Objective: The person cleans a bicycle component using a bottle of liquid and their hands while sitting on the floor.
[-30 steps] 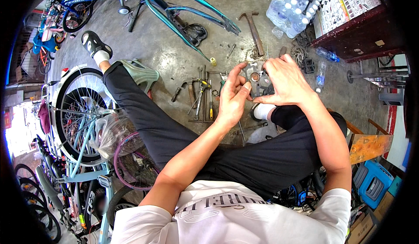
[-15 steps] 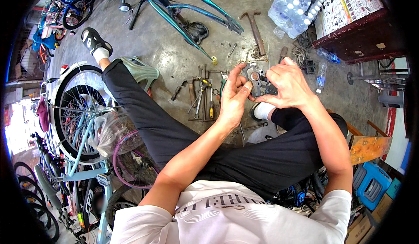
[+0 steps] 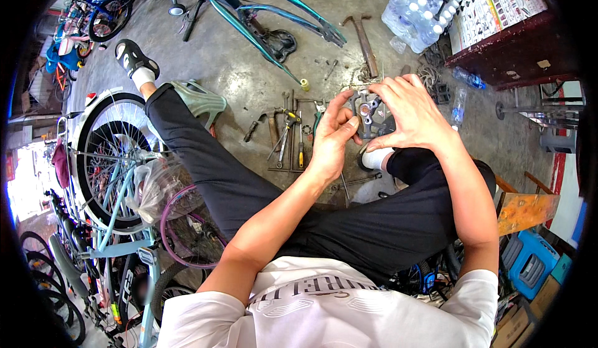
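Observation:
In front of my lap I hold up a flat grey metal bicycle part with cut-outs and a round copper-coloured centre; its exact kind I cannot make out. My left hand grips its left edge between thumb and fingers. Around its right side curves my right hand, fingertips at the top edge and thumb at the lower edge. The right hand's palm side is partly hidden. Below on the floor lie yellow-handled pliers, a yellow-handled screwdriver and several other hand tools.
A claw hammer lies ahead on the concrete. Beyond it are a teal bicycle frame and shrink-wrapped water bottles. A green plastic stool and a light-blue bicycle stand left. The blue plastic stool is at right.
My right hand has opened wider around the metal part, its fingers straightening and its thumb shifting right. The part has turned slightly. My left hand has kept its grip.

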Available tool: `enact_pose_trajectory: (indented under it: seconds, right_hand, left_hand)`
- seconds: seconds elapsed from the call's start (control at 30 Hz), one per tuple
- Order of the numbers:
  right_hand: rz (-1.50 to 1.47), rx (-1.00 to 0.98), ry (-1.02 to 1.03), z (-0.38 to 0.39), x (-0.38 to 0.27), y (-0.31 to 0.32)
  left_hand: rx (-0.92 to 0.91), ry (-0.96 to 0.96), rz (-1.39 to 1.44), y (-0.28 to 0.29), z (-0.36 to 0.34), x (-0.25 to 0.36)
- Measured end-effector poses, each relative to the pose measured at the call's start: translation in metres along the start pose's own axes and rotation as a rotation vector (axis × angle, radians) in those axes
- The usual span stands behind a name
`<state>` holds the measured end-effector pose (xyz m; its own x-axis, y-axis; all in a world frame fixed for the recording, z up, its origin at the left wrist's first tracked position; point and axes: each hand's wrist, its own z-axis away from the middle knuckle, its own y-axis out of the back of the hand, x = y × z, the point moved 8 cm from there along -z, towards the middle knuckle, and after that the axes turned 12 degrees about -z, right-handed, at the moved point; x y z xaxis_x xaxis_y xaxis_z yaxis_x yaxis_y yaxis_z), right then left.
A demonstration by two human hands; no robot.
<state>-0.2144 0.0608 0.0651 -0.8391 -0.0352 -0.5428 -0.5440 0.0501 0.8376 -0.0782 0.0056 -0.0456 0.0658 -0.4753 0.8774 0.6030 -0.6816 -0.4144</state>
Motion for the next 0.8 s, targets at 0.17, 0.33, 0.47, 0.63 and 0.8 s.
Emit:
enact_pose_trajectory:
  seconds: [0.17, 0.33, 0.47, 0.63, 0.8]
  right_hand:
    - [-0.012, -0.038, 0.026, 0.001, 0.002, 0.002]
    - [0.002, -0.088, -0.024, 0.003, 0.007, -0.003]
    - [-0.057, -0.062, 0.029, 0.006, 0.007, -0.008]
    - [-0.031, -0.100, 0.063, 0.010, 0.011, -0.013]
    - [-0.019, -0.144, 0.000, 0.004, 0.007, -0.008]
  left_hand:
    - [-0.001, 0.075, 0.109, 0.002, -0.001, -0.006]
    - [-0.032, 0.069, 0.071, 0.003, -0.002, -0.006]
    - [0.002, 0.057, -0.001, 0.003, -0.004, 0.000]
    - [0.053, 0.063, -0.019, 0.004, -0.003, -0.003]
    - [0.076, -0.048, -0.148, 0.003, 0.000, 0.003]
